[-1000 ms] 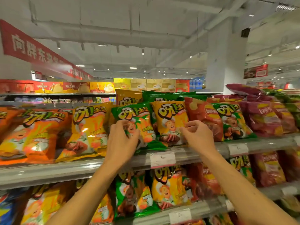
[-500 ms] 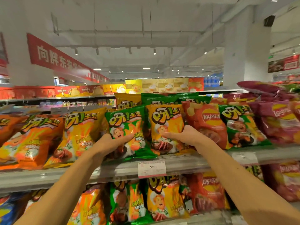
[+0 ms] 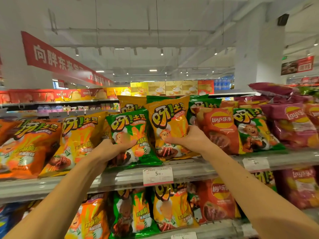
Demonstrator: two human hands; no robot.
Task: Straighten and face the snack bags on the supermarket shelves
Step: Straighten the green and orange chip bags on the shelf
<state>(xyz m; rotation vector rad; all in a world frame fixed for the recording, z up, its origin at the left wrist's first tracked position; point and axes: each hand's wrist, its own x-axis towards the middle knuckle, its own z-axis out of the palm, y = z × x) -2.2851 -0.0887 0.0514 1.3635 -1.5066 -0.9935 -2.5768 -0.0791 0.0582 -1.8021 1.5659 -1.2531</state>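
Supermarket shelves (image 3: 120,180) packed with snack bags face us under a white ceiling. Our left hand (image 3: 110,149) holds a green bag (image 3: 136,135) on the upper shelf; our right hand (image 3: 188,140) grips the yellow bag (image 3: 170,118) just beside it, lifted slightly higher.

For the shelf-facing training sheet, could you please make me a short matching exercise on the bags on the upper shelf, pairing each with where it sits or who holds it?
Things:
1. green bag
2. yellow bag
3. red Lay's bag
4. orange bag

Places or states:
A. at the far left of the shelf, untouched
B. held by the right hand
C. held by the left hand
D. just right of the yellow bag, untouched

Pairs: 1-C, 2-B, 3-D, 4-A
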